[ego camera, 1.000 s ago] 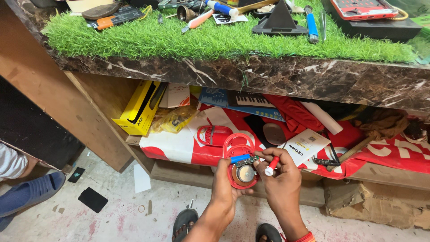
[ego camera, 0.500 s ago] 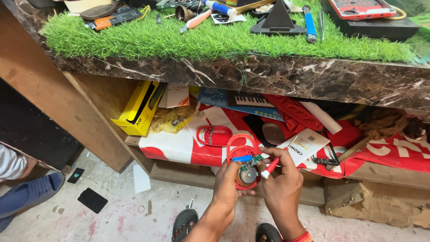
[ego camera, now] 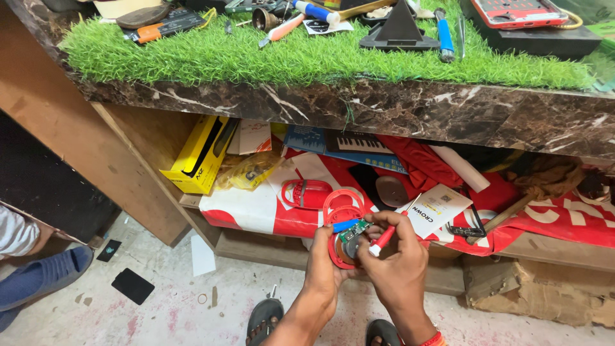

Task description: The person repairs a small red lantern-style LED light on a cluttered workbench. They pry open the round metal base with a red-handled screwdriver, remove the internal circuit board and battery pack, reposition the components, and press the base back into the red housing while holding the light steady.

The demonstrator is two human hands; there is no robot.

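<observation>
My left hand [ego camera: 325, 266] holds a small round red device [ego camera: 341, 251] opened up, with a green circuit board [ego camera: 353, 229] and a blue part [ego camera: 344, 225] showing at its top. My right hand [ego camera: 398, 261] grips a thin tool with a red and white handle [ego camera: 383, 239], its tip pointing at the board. Both hands meet below the marble counter edge [ego camera: 359, 109], in front of the lower shelf. A red ring-shaped cover [ego camera: 343, 204] lies on the shelf just behind the device.
Green artificial turf [ego camera: 256, 57] on the counter carries screwdrivers, a black triangular stand [ego camera: 400, 29] and a dark box. The shelf holds a yellow box [ego camera: 200, 155], red and white sheet, white booklet [ego camera: 434, 209]. A person's blue-shod foot [ego camera: 38, 279] is at left; my sandals below.
The hands and the red device have shifted slightly up and closer together. The right hand's tool now points more directly onto the circuit board.
</observation>
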